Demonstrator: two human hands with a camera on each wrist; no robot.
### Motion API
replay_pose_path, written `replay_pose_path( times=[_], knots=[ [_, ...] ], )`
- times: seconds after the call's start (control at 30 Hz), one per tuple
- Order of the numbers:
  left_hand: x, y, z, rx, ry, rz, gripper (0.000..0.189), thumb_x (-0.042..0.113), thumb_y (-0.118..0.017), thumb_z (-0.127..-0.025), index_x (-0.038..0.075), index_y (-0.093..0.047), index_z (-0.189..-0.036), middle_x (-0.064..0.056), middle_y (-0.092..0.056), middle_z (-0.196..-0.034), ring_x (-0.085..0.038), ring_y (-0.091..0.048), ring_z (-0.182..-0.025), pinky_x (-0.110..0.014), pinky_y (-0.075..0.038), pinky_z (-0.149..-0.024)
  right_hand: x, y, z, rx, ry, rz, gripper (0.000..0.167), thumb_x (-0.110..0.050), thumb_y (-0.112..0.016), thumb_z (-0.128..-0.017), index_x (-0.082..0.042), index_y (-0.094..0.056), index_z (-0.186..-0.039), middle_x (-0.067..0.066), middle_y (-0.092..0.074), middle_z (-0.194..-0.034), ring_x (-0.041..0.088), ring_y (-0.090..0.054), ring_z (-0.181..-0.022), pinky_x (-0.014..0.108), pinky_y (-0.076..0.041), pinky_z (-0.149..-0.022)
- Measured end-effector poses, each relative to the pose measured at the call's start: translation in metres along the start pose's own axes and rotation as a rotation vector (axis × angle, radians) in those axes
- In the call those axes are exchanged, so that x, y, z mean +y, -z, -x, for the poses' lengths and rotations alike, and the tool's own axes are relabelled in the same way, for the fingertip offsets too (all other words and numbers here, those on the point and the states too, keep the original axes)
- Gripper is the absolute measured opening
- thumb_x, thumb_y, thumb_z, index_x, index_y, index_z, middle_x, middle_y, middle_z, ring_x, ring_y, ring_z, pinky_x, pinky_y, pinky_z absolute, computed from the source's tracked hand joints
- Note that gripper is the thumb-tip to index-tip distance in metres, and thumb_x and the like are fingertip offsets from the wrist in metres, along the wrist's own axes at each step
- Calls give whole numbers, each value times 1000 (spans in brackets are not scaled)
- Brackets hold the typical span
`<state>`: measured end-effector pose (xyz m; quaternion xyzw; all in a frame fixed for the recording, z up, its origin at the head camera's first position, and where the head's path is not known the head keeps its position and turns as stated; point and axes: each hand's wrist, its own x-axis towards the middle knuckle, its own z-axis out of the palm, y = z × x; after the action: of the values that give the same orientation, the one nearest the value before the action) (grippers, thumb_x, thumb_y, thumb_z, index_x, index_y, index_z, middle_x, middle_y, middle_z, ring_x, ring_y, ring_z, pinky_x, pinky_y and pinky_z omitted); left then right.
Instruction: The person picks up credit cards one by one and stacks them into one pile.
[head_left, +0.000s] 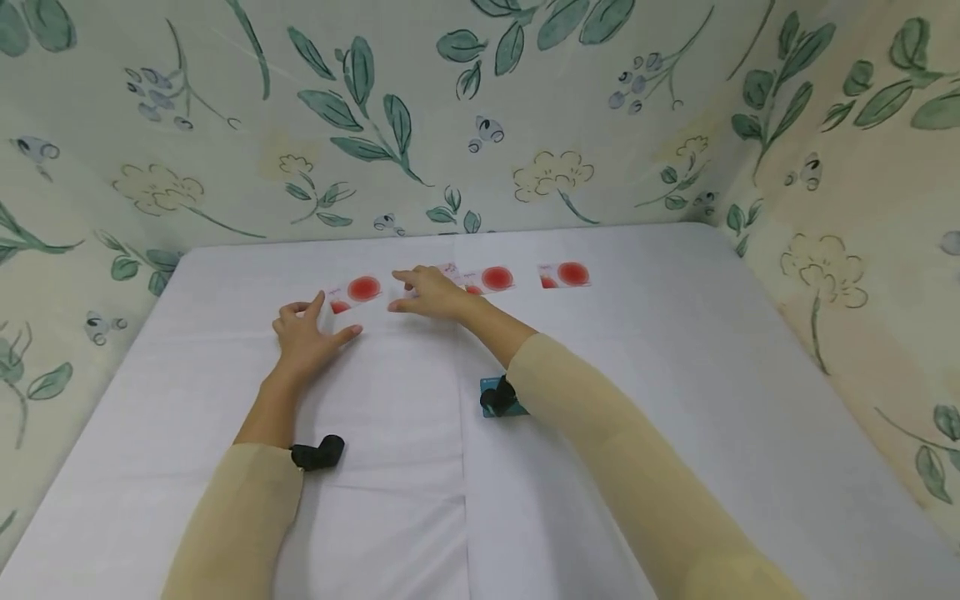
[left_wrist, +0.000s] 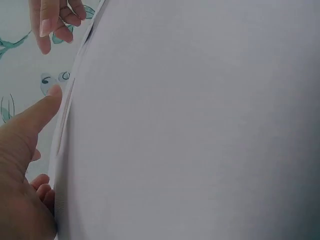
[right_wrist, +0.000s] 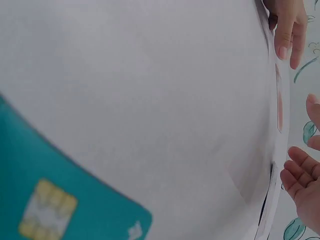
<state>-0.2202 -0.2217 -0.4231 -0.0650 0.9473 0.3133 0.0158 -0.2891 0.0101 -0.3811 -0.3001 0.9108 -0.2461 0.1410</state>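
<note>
Patterned cloth wall (head_left: 450, 100), far side and both flanks: green leaves, berries, yellow flowers. White-covered table (head_left: 675, 350) in front, creases and a seam running near to far. Two beige sleeves come in from the near side, left sleeve (head_left: 232, 525) and right sleeve (head_left: 637, 450).

Left hand (head_left: 309, 333): released, thumb spread, fingertips at the left end of the leftmost red card; contact can't be told. Right hand (head_left: 429, 293): released too, index finger and thumb stretched out leftward, grasping nothing visible, partly covering the second card.

Cards, far part of table, in a row, left to right: leftmost red card (head_left: 363, 289), slightly tilted, between the hands; second card (head_left: 450, 269), mostly hidden; third red card (head_left: 497, 278), just right of the right hand; rightmost red card (head_left: 573, 274), apart from the rest. Round red print plus a red patch at the near left corner on the ones in clear view. Small pink print on them, unreadable.

Teal card (right_wrist: 95, 195) lies nearer, below the right forearm; white corner mark, no readable brand. Black wrist cameras: left camera (head_left: 318, 452), right camera (head_left: 495, 398) overlapping the teal card in the head view. Gold chip (right_wrist: 48, 210) on the teal card.
</note>
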Motion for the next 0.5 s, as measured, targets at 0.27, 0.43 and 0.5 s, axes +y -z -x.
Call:
replay_pose_path(
  times=[0.27,0.43,0.5],
  knots=[
    [-7,0,-10,-53,-73,-140,97,59,-62,-82,5,-19,-150,-33,-22,-133,-49,-19,-121,-58,-24,-96,-5,-16,-18,-50,-24,145,71,-48,-58,-90,-17,-32,-148,13,-43,-140,24,-38,-125,34,-35,-104],
    [-6,3,-14,-100,-49,-184,101,68,-56,-80,8,-15,-151,-31,-22,-132,-48,-20,-121,-56,-27,-95,-12,-24,-24,-55,-57,279,71,-51,-57,-90,-24,-30,-149,9,-41,-137,23,-36,-122,35,-34,-102],
    [-6,5,-16,-114,-32,-210,104,71,-54,-79,9,-13,-152,-30,-21,-130,-47,-23,-119,-55,-31,-92,-16,-26,-26,-55,-64,336,71,-54,-54,-90,-25,-28,-150,8,-39,-135,22,-35,-120,35,-33,-101]
  ],
)
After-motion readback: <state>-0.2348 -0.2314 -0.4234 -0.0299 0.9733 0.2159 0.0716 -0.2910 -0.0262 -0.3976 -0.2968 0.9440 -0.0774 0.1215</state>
